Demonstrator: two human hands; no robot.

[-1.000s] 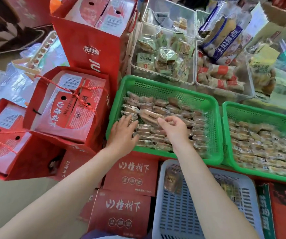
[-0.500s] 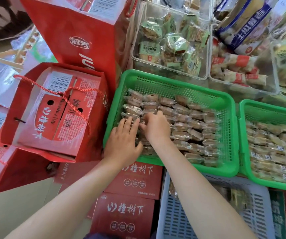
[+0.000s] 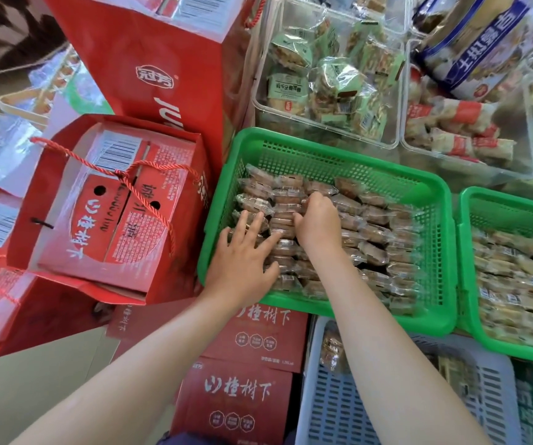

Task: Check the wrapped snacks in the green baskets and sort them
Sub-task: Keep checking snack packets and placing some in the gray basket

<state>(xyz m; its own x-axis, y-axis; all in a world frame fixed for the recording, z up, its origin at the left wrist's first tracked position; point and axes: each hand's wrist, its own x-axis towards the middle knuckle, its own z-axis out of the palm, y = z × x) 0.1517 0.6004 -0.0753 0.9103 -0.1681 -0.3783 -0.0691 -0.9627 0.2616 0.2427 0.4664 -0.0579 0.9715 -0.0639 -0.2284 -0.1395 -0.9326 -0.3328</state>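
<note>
Closest to me are flat red boxes (image 3: pixel 231 404) and a grey basket (image 3: pixel 332 412) with a snack or two inside. My two bare arms reach over them.

Just past them sits a green basket (image 3: pixel 437 239). It is full of small brown snacks (image 3: pixel 371 248) in clear wrappers, packed in rows. My left hand (image 3: pixel 242 261) lies flat on the snacks at the near left corner, with its fingers straight and spread. It holds nothing. My right hand (image 3: pixel 318 224) is in the middle of the rows, right beside the left one. Its fingers are curled down into the snacks and look like they pinch one, but I cannot see which.

To the right, touching this basket, is a second green basket (image 3: pixel 470 252). It holds paler snacks (image 3: pixel 515 284) in rows.

On my left stands a red bag (image 3: pixel 50 200) with rope handles and a red box inside. A taller red bag (image 3: pixel 162 59) stands behind it.

Farthest away are clear bins. One bin (image 3: pixel 291 128) holds green packs, and the next bin (image 3: pixel 515 173) holds red and white packs.
</note>
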